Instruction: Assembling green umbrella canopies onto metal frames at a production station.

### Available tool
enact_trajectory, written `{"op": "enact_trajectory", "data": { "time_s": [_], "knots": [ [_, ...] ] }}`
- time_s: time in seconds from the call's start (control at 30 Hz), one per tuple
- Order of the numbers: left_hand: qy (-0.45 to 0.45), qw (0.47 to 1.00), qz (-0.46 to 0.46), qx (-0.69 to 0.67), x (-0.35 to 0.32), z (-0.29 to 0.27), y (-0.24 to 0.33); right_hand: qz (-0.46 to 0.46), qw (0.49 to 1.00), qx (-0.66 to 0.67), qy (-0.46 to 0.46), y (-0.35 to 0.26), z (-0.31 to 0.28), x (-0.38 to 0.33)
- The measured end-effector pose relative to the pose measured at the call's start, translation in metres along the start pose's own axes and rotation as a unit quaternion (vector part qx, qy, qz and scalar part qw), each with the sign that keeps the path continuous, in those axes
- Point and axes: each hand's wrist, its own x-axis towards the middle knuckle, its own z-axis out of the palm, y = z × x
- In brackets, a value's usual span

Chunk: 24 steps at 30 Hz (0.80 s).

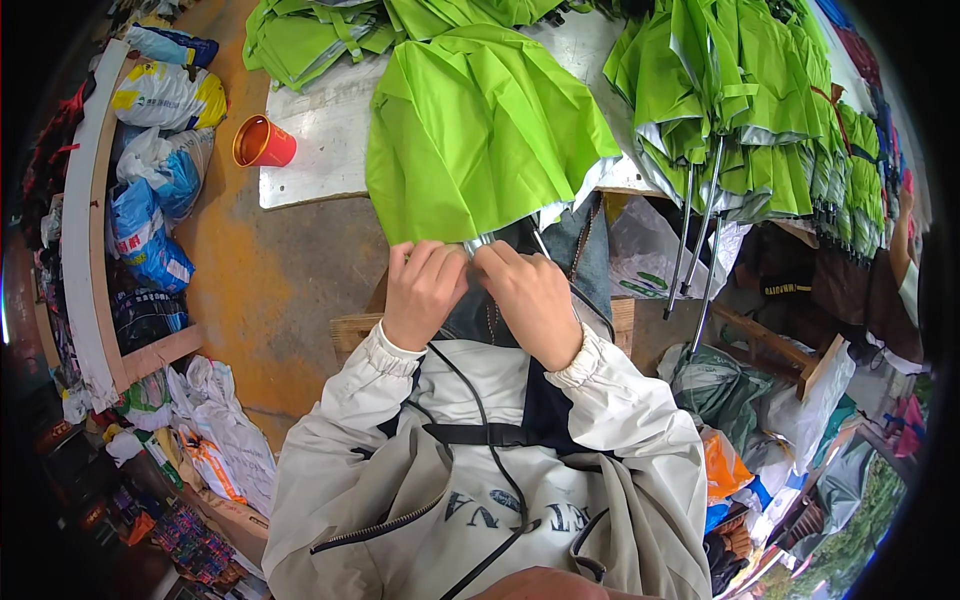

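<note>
A lime-green umbrella [480, 130] with a silvery underside lies partly spread over the near edge of the white table [310, 140], its hem hanging toward my lap. My left hand [425, 295] has its fingers bent and pinched at the hem. Close beside it, my right hand [530, 305] is also closed at the hem, thumb and fingers pressed together around the silvery edge and what looks like a rib end. Just what sits between the fingertips is mostly hidden. A thin metal rod shows beneath the cloth by my right hand.
More green umbrellas [700, 90] are heaped at the right, their metal shafts [712, 230] jutting past the table edge. Others [315, 45] lie at the far left. A red cup [264, 142] stands by the table's left edge. Filled plastic bags [150, 235] line the left side.
</note>
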Motion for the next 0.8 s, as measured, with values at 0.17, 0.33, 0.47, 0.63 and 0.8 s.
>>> {"op": "enact_trajectory", "data": {
  "time_s": [0.17,0.33,0.47,0.63,0.8],
  "knots": [
    [0.004,1.0,0.0,0.004,0.001,0.0,0.0,-0.025,1.0,0.008,0.011,0.002,0.0,0.003],
    [0.0,1.0,0.002,0.006,-0.001,0.0,-0.001,-0.032,0.999,0.024,0.007,0.004,0.003,0.005],
    [-0.004,1.0,-0.004,-0.013,-0.001,0.0,-0.002,-0.03,0.999,0.044,-0.012,0.008,0.001,0.006],
    [-0.021,0.997,-0.019,-0.071,0.003,-0.009,-0.005,-0.013,0.998,0.058,-0.021,0.01,-0.001,0.006],
    [-0.057,0.992,-0.043,-0.104,0.006,-0.011,-0.008,-0.025,0.998,0.049,-0.024,0.009,0.0,0.008]
  ]
}}
